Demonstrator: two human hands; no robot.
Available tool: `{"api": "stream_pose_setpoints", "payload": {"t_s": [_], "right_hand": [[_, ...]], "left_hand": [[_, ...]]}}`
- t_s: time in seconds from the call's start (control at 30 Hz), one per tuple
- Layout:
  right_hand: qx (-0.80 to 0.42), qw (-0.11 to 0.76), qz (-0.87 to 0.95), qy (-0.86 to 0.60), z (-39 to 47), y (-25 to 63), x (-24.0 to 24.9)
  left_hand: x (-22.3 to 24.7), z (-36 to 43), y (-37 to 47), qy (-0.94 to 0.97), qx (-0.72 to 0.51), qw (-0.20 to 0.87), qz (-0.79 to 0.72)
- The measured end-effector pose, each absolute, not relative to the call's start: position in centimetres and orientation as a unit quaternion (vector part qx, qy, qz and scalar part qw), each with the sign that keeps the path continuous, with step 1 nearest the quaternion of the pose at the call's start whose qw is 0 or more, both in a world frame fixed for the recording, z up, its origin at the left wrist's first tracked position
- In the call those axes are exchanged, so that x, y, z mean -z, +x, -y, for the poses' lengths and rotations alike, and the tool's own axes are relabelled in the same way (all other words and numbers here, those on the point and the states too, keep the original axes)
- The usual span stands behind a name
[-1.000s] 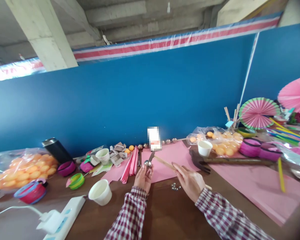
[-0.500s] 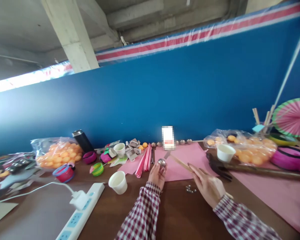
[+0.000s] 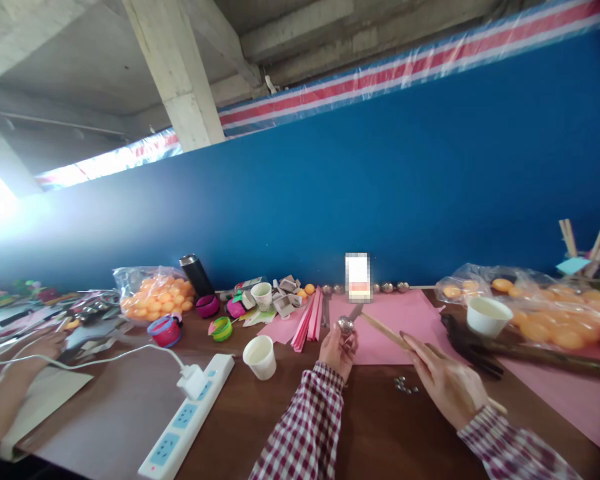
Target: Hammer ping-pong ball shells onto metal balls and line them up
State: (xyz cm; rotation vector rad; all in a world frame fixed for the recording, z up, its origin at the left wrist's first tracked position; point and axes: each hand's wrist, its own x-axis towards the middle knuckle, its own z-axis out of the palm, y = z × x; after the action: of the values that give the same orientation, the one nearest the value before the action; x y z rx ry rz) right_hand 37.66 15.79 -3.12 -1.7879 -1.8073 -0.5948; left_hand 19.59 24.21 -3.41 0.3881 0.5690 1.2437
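Note:
My left hand (image 3: 339,351) holds up a shiny metal ball (image 3: 346,325) in its fingertips, above the front edge of a pink sheet (image 3: 380,343). A flat grey strip (image 3: 356,311) shows just behind the ball; I cannot tell what it is. In my right hand (image 3: 447,383) is a light wooden stick (image 3: 386,331), its far tip slanting toward the ball but apart from it. Part of the stick is hidden by the fingers. Several small steel balls (image 3: 404,385) lie on the brown table between my hands.
A hammer (image 3: 473,347) and a white cup (image 3: 489,315) are right of the sheet, by bagged orange balls (image 3: 555,327). On the left are a paper cup (image 3: 260,358), folded pink strips (image 3: 309,323), a power strip (image 3: 187,417) and another person's arm (image 3: 17,387).
The view has turned left, so the table's things sit further right and another person's arm has come into view. Both my hands keep their hold, with little movement over the table.

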Motion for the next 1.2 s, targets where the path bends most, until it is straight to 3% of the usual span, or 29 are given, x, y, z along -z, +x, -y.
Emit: {"api": "stream_pose_setpoints", "payload": {"t_s": [0.47, 1.2], "right_hand": [[0.229, 0.270, 0.667, -0.656, -16.0, 37.7, 3.6], [0.162, 0.264, 0.673, -0.671, -15.6, 37.1, 2.4]], "left_hand": [[4.0, -24.7, 19.3, 0.173, -0.614, 0.731, -0.241], [4.5, -25.2, 19.3, 0.214, -0.579, 0.748, -0.244]]}}
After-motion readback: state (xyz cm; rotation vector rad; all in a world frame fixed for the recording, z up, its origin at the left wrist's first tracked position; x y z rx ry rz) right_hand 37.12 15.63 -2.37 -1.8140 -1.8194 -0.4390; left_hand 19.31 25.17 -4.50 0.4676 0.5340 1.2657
